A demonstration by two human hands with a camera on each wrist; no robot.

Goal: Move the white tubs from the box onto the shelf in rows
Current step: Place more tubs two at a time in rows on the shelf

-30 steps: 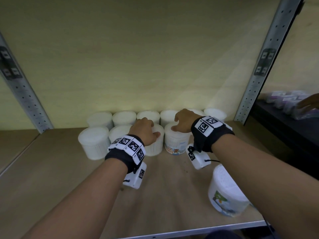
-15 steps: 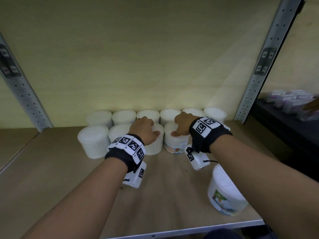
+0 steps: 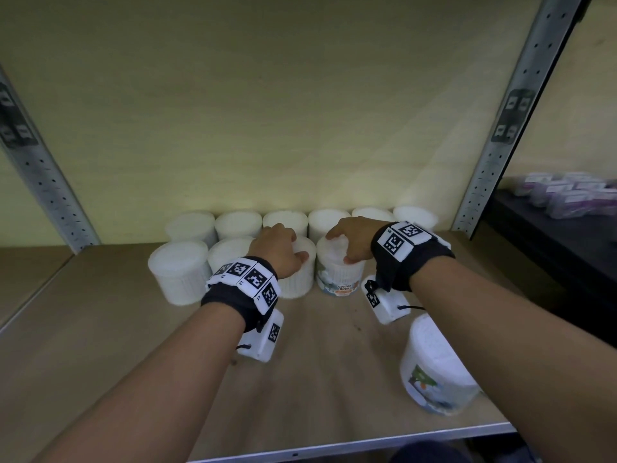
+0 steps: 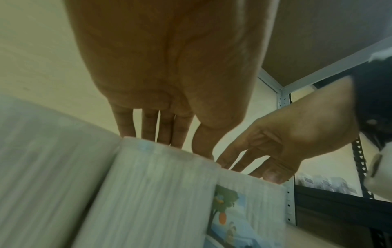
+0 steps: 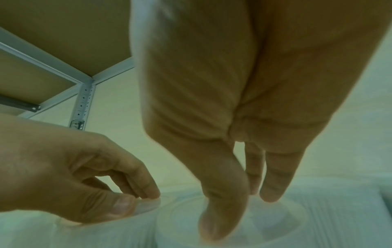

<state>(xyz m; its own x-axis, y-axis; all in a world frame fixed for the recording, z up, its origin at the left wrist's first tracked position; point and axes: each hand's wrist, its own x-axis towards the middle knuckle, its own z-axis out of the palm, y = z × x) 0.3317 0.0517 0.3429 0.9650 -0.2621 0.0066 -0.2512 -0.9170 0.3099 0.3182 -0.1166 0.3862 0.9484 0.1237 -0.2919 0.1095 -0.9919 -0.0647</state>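
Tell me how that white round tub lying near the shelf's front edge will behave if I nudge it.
The white round tub looks tilted onto its side, so it would probably roll. It lies close to the wooden shelf's front edge, so a roll forward might drop it. It probably feels light, though its contents are not visible.

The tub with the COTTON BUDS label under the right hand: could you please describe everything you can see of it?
The labelled tub is a white, ribbed, plastic-looking cylinder standing upright on the shelf, fourth in the front row. A colourful label with a tree picture wraps its lower wall. The right hand grips its top from above; it sits against the tub under the left hand.
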